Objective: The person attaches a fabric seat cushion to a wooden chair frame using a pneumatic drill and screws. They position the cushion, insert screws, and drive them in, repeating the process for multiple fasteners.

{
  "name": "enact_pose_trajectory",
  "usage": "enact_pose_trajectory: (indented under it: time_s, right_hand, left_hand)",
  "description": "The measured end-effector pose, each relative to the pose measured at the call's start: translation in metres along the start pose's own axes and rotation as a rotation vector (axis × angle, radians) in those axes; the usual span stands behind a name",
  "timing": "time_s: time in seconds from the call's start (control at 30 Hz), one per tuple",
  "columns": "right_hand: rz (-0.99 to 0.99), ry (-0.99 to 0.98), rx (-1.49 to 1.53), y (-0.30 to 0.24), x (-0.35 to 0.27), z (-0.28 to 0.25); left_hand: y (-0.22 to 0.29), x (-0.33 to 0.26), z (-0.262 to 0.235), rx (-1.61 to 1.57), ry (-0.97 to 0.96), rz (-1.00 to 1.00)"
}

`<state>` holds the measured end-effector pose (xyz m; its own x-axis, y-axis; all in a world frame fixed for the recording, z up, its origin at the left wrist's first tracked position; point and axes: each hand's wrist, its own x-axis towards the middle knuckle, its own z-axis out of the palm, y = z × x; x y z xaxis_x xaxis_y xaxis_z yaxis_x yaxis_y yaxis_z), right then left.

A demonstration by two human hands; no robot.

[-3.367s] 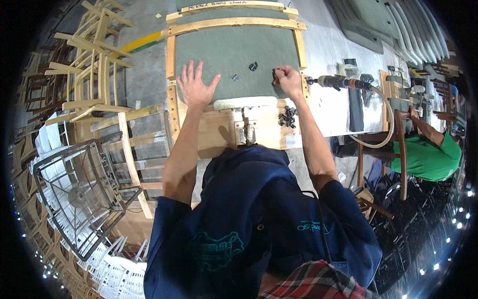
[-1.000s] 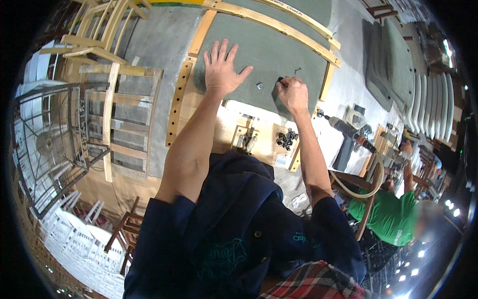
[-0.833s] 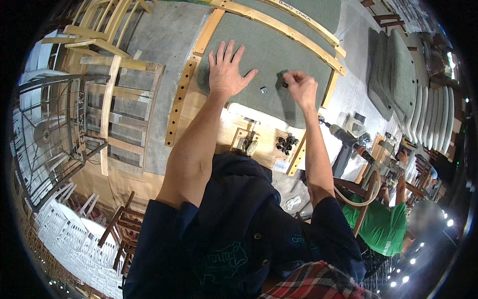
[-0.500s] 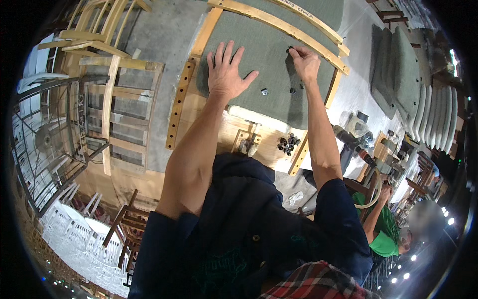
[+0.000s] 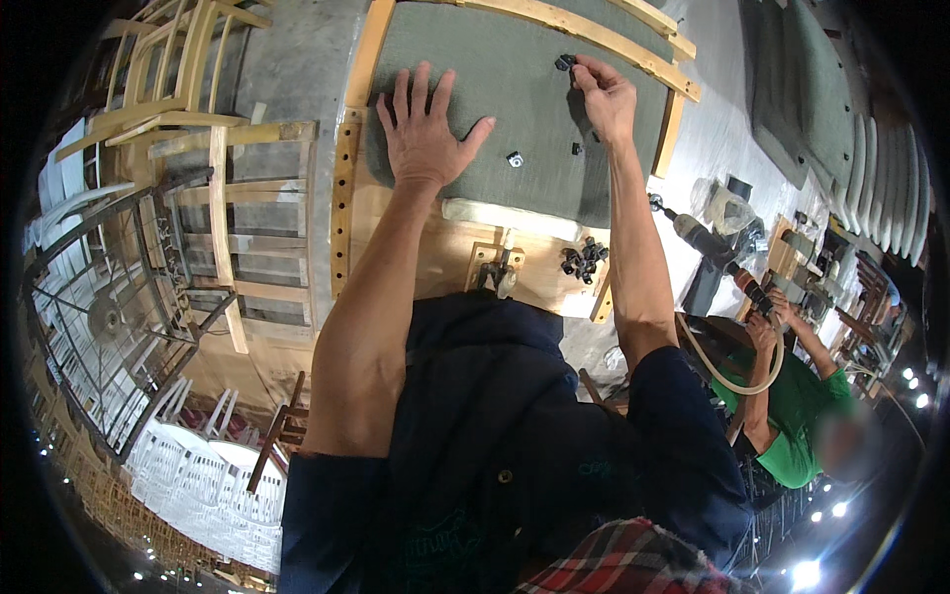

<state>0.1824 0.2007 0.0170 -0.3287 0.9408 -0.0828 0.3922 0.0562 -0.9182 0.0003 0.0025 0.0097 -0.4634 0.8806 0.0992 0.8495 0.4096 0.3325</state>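
A grey-green fabric-covered panel (image 5: 500, 89) lies inside a frame of wooden rails on the workbench. My left hand (image 5: 426, 134) rests flat on its left part, fingers spread, holding nothing. Near the panel's far right, my right hand (image 5: 608, 103) pinches a small black fitting (image 5: 564, 62) at the fingertips. Whether the fitting touches the fabric, I cannot tell. Closer to me on the panel sit another black fitting (image 5: 515, 158) with a light centre and a smaller black piece (image 5: 577, 148). A pile of similar black fittings (image 5: 585, 259) lies on the bench at the near right.
A metal toggle clamp (image 5: 492, 272) is mounted at the bench's near edge. Rails with holes (image 5: 342, 198) flank the panel. A power drill (image 5: 708, 241) is to the right, near a co-worker in a green shirt (image 5: 792, 436). Wooden chair frames (image 5: 223, 238) stand left.
The view has shifted, so the panel sits higher in the picture. My right hand still pinches the black fitting; my left stays spread on the fabric. The co-worker's arms have moved.
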Motion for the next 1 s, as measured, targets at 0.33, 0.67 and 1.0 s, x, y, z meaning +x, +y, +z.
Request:
enact_pose_trajectory:
  time_s: [0.33, 0.67, 1.0]
  right_hand:
    - [-0.033, 0.036, -0.134, -0.012, 0.005, 0.003]
    - [0.067, 0.082, -0.091, -0.015, 0.008, -0.003]
    - [-0.107, 0.069, -0.376, -0.012, 0.004, 0.004]
  left_hand:
    - [-0.004, -0.001, 0.006, 0.032, 0.009, 0.016]
    - [-0.003, -0.001, 0.005, 0.054, -0.007, 0.015]
    - [-0.003, -0.001, 0.004, 0.045, -0.009, 0.011]
